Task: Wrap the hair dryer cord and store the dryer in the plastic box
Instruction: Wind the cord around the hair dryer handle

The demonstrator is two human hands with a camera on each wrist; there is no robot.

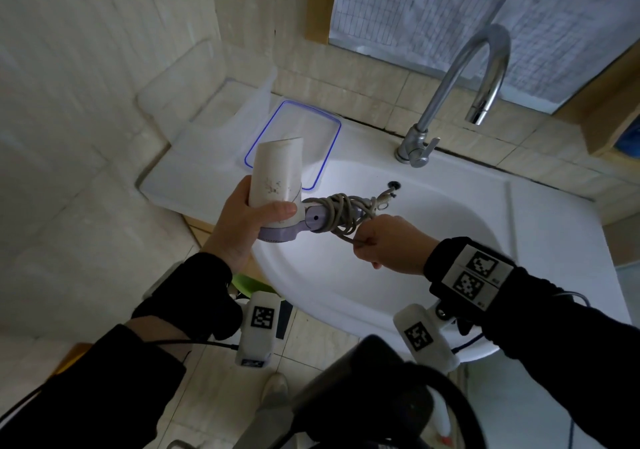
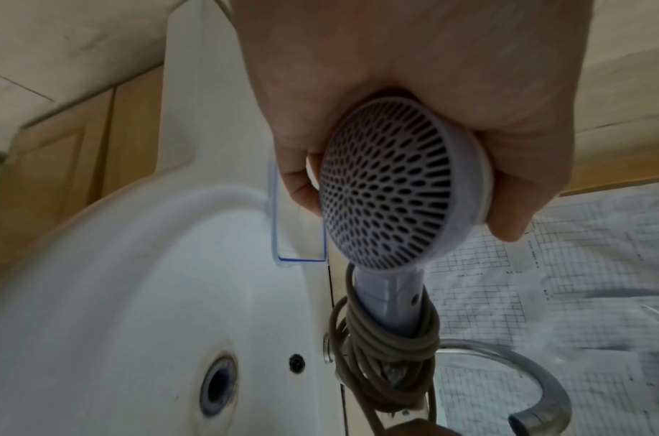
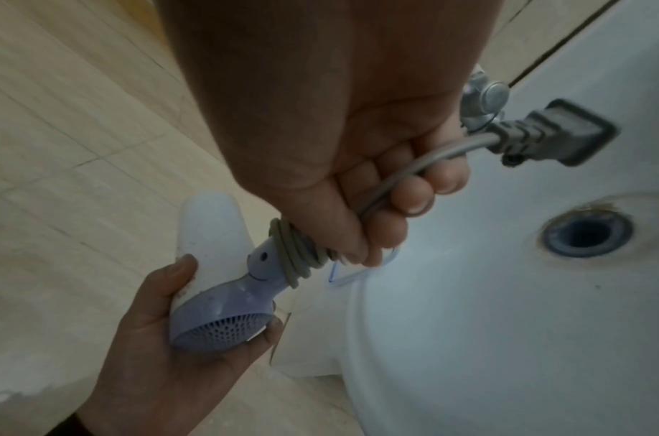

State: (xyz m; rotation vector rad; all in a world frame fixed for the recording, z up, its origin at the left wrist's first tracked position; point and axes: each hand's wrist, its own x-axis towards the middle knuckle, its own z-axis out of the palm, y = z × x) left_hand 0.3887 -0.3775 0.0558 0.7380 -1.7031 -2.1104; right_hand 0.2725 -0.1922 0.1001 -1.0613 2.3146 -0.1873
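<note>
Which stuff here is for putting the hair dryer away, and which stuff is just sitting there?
For the job:
- white and lilac plastic hair dryer, held by the left hand
- grey cord coiled round its handle, gripped by the right hand
- grey plug
- clear plastic box with blue rim

Just there:
- white ceramic sink
- curved metal tap

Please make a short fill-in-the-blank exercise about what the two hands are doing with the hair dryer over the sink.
1. The left hand grips the dryer by its ____.
2. The cord is coiled around the dryer's ____.
3. The right hand holds the cord near its ____.
4. The box lies open beside the ____.

Missing words: body; handle; plug; sink
</note>
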